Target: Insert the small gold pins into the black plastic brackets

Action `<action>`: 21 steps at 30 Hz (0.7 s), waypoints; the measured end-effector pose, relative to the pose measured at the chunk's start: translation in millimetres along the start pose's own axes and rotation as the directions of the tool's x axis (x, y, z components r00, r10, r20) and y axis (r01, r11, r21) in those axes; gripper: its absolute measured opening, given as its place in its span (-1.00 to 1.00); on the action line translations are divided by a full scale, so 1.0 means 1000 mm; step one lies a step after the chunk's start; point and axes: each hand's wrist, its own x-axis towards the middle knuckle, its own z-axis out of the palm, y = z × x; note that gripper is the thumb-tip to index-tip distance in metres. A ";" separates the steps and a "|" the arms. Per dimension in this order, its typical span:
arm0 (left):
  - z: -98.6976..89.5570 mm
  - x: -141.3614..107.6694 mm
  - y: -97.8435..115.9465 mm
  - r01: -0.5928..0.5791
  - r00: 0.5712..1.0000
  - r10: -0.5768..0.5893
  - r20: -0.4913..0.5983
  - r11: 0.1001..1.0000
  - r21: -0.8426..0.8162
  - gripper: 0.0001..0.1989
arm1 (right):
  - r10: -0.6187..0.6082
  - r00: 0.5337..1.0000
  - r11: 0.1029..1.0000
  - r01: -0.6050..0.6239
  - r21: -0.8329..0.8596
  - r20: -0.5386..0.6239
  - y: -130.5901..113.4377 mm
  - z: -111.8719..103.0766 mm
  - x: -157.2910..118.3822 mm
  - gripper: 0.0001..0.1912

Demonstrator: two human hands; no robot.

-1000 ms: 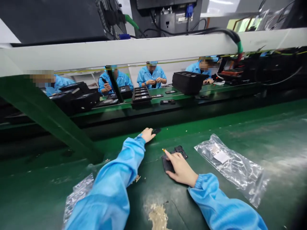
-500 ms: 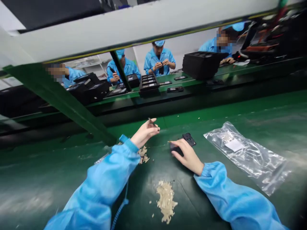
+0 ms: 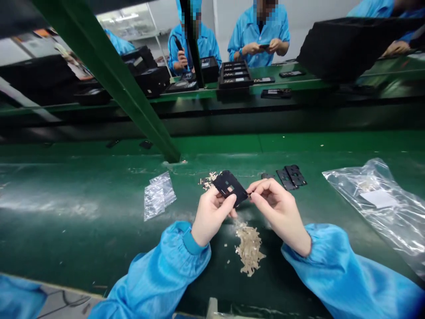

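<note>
A flat black plastic part (image 3: pixel 231 188) with small cutouts is tilted up in my left hand (image 3: pixel 214 212), held between thumb and fingers. My right hand (image 3: pixel 277 208) pinches at the part's right corner; whatever its fingertips hold is too small to name. Below the hands lies a pile of thin beige pieces (image 3: pixel 249 250) on the green table (image 3: pixel 109 239). Behind the black part is a second heap of small beige and dark bits (image 3: pixel 208 179). More black plastic parts (image 3: pixel 292 177) lie just behind my right hand.
Small clear bags (image 3: pixel 159 195) lie to the left, and a large clear bag (image 3: pixel 381 199) to the right. A green post (image 3: pixel 133 102) slants down to the table. Across the bench, people in blue work beside black trays (image 3: pixel 234 75).
The view has tilted down and shifted left. My hands have come together, and the black part is now raised in my left hand, with my right fingers at its corner.
</note>
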 end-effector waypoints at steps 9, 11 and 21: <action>0.006 -0.009 0.006 -0.064 0.996 0.078 -0.050 0.972 0.226 -0.93 | -0.144 0.988 0.961 0.128 -0.245 -0.049 -0.008 0.001 -0.004 -0.85; 0.008 -0.009 0.008 -0.098 0.992 0.118 -0.054 0.953 0.286 -0.94 | -0.168 0.984 0.953 0.147 -0.266 -0.057 -0.009 -0.001 -0.004 -0.85; 0.008 -0.007 0.023 -0.285 0.941 0.337 0.018 0.766 0.576 -0.90 | -0.259 0.965 0.915 0.254 -0.313 0.028 -0.015 -0.010 -0.003 -0.85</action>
